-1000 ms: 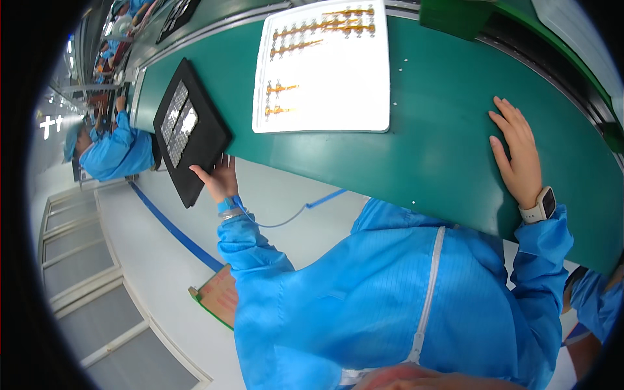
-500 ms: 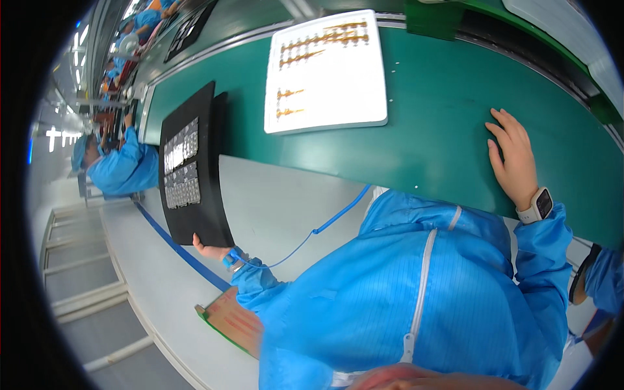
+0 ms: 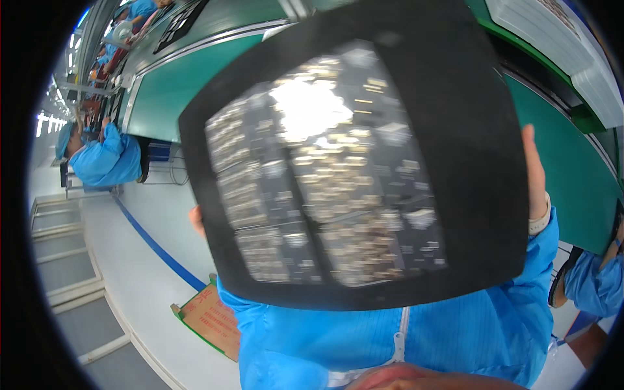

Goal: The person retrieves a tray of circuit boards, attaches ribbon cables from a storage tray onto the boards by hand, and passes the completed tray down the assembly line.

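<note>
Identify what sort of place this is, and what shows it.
Probably an electronics assembly floor: a black tray carries what look like circuit boards, a long green worktop extends behind it, and a co-worker at left wears blue workwear.

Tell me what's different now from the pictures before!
The black board moved from the left, up and right, close in front of the camera, its shiny panels still on it. The right hand left the green table and is now at the board's right edge; the left hand is still at its left. The cardboard box stayed on the floor.
</note>
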A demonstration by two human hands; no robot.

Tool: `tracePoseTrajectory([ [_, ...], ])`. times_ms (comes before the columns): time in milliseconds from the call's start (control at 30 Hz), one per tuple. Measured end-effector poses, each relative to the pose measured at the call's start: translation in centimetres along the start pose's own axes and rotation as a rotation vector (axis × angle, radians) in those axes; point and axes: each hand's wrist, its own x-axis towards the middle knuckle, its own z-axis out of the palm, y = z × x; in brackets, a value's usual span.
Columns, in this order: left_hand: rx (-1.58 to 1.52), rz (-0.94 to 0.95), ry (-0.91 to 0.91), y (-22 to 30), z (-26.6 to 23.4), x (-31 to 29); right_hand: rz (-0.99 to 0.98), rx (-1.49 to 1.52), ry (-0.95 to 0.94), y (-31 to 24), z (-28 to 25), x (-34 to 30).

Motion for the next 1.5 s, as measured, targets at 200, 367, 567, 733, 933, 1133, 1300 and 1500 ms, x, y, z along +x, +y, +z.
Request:
tracePoseTrajectory([
  [200, 0.148, -0.476, -0.118, -6.0, 5.0, 4.6, -0.119, -0.273, 0.384, -1.8, -4.3, -5.3],
  [367, 0.287, -1.009, -0.322, -12.0, 9.9, 3.4, -0.058, -0.318, 0.544, -1.7, -9.3, -11.3],
  [567, 0.758, -0.845, -0.65, -9.0, 9.8, 2.7, -0.011, -0.338, 0.646, -0.8, -12.6, -12.8],
  [733, 1.336, -0.141, -0.825, -3.7, 10.2, 5.3, 0.028, -0.448, 0.68, -0.6, -14.1, -12.8],
  [933, 1.89, 0.579, -0.675, -2.8, 9.5, 15.2, -0.009, -0.537, 0.733, -0.2, -15.1, -12.6],
  [1133, 1.94, 0.471, -0.908, -2.7, 10.1, 20.9, -0.054, -0.503, 0.693, 0.3, -15.8, -13.1],
  [1300, 1.914, 0.408, -0.848, -2.9, 10.3, 20.5, -0.05, -0.457, 0.704, 0.6, -14.7, -12.0],
  [1500, 1.831, 0.576, -0.517, -3.4, 9.3, 18.9, -0.072, -0.554, 0.759, 0.3, -13.4, -11.7],
])
